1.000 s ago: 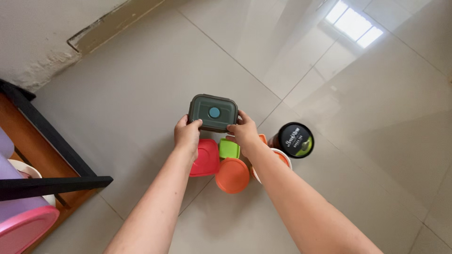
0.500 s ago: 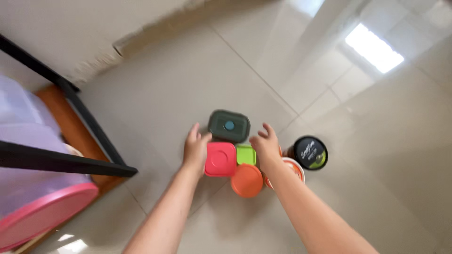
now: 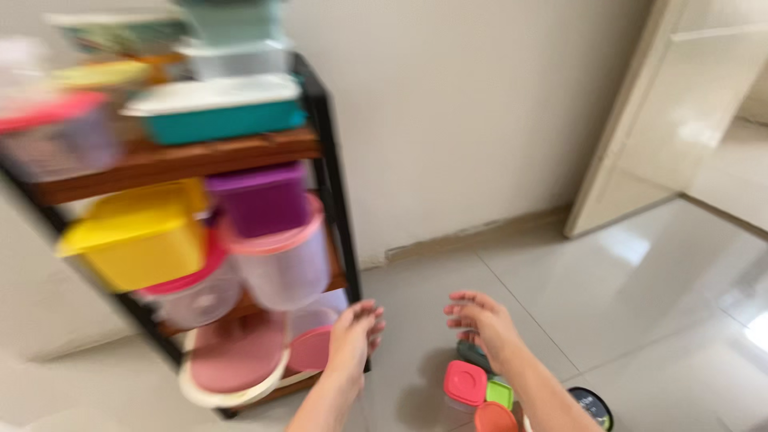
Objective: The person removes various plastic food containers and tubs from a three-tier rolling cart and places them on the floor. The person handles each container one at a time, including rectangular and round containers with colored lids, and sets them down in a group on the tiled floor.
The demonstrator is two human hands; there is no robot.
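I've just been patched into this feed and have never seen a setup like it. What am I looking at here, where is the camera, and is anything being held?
There is no machine here: these are a person's two bare hands, filmed by one camera worn on their head. The picture is blurred. The left hand and right hand are raised with fingers spread, and neither holds anything. Below them on the tiled floor sits a cluster of small containers: a pink square lid, a green one, an orange one, a dark green box partly behind the right arm, and a black round lid. To the left stands a shelf rack stacked with coloured plastic boxes.
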